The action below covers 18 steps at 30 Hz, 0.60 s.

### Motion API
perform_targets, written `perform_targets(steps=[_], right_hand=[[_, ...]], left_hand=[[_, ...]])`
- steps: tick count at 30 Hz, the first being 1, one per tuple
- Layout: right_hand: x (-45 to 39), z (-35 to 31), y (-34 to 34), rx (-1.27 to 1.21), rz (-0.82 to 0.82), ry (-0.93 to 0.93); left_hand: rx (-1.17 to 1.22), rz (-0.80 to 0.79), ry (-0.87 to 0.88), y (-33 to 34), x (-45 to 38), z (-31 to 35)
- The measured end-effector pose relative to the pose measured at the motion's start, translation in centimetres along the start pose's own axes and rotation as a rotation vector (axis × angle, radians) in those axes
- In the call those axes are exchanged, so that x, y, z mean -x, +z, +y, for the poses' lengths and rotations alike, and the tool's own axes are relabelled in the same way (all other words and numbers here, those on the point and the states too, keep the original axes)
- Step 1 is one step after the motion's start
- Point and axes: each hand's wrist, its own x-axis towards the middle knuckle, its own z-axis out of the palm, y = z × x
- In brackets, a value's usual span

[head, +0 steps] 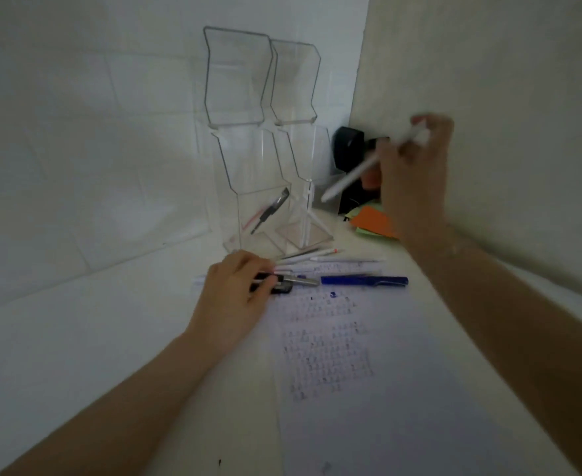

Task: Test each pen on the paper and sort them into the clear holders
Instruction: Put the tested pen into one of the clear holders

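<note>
The right hand (416,159) pinches a white pen (368,164) in curled fingers, raised above the table with its tip slanting down toward the right clear holder (298,139). The left hand (236,293) curls its fingers round a black pen (282,285) among the loose pens (334,257) at the top edge of the scribbled paper (368,372), beside a blue pen (365,280). The left clear holder (241,132) already contains a dark pen (270,209).

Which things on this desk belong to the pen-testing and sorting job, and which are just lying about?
Belongs to the job:
white pen held in the right hand
black pen under the left hand
blue pen
white pens
scribbled paper
clear holders

Just lying about:
orange sticky notes
black object in the corner
</note>
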Motion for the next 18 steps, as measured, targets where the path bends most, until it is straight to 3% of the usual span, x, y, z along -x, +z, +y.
perform_targets(steps=[3,6,9,13,18], right_hand=[[-5.7,-0.4,3.8,0.151,-0.039,-0.096],[-8.1,1.5,7.1,0.341,-0.164,-0.079],[-7.9,3.7,8.8,0.597,-0.325,-0.023],[-6.8,5.5,9.9,0.601,-0.501,0.048],[-5.7,6.9,9.6,0.849,-0.551,0.01]], left_hand=[[-0.127,-0.051,-0.132,0.2,0.1,-2.2],[-0.203,-0.083,-0.102,0.7,0.3,-2.1],[-0.196,-0.09,-0.102,0.6,0.4,-2.1],[-0.186,-0.111,-0.106,0.8,0.4,-2.3],[-0.195,-0.118,-0.111,0.9,0.3,-2.5]])
